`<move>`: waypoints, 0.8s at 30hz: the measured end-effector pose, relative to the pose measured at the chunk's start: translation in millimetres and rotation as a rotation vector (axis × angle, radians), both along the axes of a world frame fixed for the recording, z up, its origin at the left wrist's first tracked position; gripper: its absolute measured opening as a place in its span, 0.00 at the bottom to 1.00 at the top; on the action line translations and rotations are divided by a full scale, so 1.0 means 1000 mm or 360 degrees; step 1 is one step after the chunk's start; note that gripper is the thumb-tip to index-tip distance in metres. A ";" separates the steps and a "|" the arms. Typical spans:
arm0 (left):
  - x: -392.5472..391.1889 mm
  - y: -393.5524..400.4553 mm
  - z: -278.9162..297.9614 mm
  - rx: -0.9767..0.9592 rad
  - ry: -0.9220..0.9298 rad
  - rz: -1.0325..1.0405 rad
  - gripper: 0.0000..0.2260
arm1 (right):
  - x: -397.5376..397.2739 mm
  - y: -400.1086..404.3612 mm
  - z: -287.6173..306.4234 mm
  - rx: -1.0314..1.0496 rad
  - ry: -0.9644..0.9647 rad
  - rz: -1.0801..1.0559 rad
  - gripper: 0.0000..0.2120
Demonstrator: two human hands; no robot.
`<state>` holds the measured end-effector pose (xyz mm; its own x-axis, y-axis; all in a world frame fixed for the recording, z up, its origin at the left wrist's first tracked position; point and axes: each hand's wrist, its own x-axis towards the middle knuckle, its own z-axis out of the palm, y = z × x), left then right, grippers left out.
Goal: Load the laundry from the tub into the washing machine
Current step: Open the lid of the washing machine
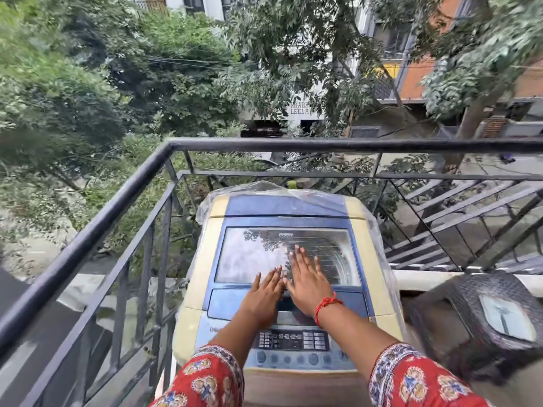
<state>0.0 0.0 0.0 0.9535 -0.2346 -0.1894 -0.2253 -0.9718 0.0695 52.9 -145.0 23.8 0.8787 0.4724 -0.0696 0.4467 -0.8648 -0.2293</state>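
Observation:
A top-loading washing machine (pixel 194 274), cream and blue, stands in front of me on a balcony. Its glass lid (pixel 252 254) lies flat and closed. My left hand (pixel 264 295) rests palm down on the lid's front edge, fingers spread. My right hand (pixel 305 280) lies flat beside it, reaching further onto the glass, with a red thread around the wrist. Neither hand holds anything. The control panel (pixel 293 342) sits below my forearms. No tub or laundry is in view.
A black metal railing (pixel 123 198) encloses the balcony on the left and at the back. Clear plastic sheeting (pixel 385 259) hangs around the machine's back and right side. A dark wicker stool (pixel 482 315) stands at the right. Trees and buildings lie beyond.

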 end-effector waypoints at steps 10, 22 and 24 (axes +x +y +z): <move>-0.011 0.002 -0.015 -0.0335 -0.0099 0.0190 0.22 | -0.034 0.007 -0.038 -0.0036 0.0049 -0.0018 0.29; -0.021 0.004 -0.003 -0.0136 -0.0152 0.0123 0.13 | -0.054 0.001 -0.041 0.0134 -0.0110 -0.0095 0.17; -0.023 0.003 0.001 -0.0113 -0.0131 0.0122 0.17 | -0.058 -0.001 -0.040 0.0176 -0.0064 -0.0112 0.21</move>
<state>-23.2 3.3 0.7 0.9807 -0.1703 -0.0956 -0.1581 -0.9797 0.1230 -5.0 -146.3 -16.3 0.9110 0.4122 0.0157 0.3966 -0.8647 -0.3081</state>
